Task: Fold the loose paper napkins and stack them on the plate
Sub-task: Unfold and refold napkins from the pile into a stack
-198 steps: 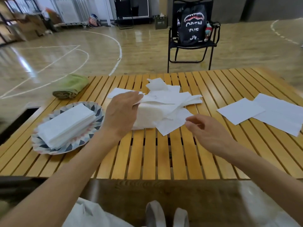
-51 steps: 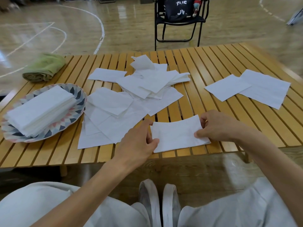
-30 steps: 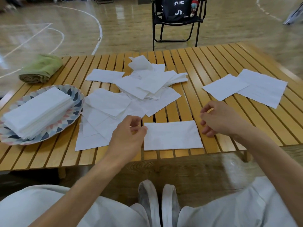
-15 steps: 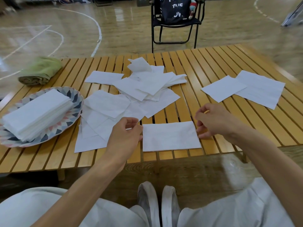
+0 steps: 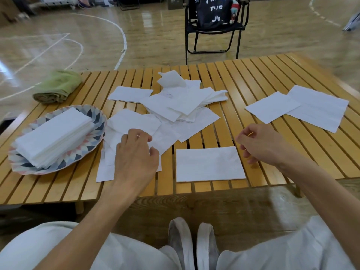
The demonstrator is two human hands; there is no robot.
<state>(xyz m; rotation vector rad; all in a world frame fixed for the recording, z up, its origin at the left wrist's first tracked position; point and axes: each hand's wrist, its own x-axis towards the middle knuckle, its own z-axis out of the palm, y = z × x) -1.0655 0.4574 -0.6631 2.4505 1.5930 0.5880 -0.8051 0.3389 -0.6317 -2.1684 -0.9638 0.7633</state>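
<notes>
A folded white napkin lies flat near the table's front edge, between my hands. My left hand hovers over the loose unfolded napkins to its left, fingers loosely curled, holding nothing. My right hand hangs just right of the folded napkin, fingers loosely curled and empty. A heap of loose napkins covers the table's middle. The patterned plate at the left carries a stack of folded napkins.
Two unfolded napkins lie at the right of the slatted wooden table. A rolled green cloth sits at the back left. A black folding chair with a bag stands beyond the table.
Both hands have let go of the folded napkin and drawn apart. My left hand has moved left over the loose sheets; my right hand has lifted slightly to the right.
</notes>
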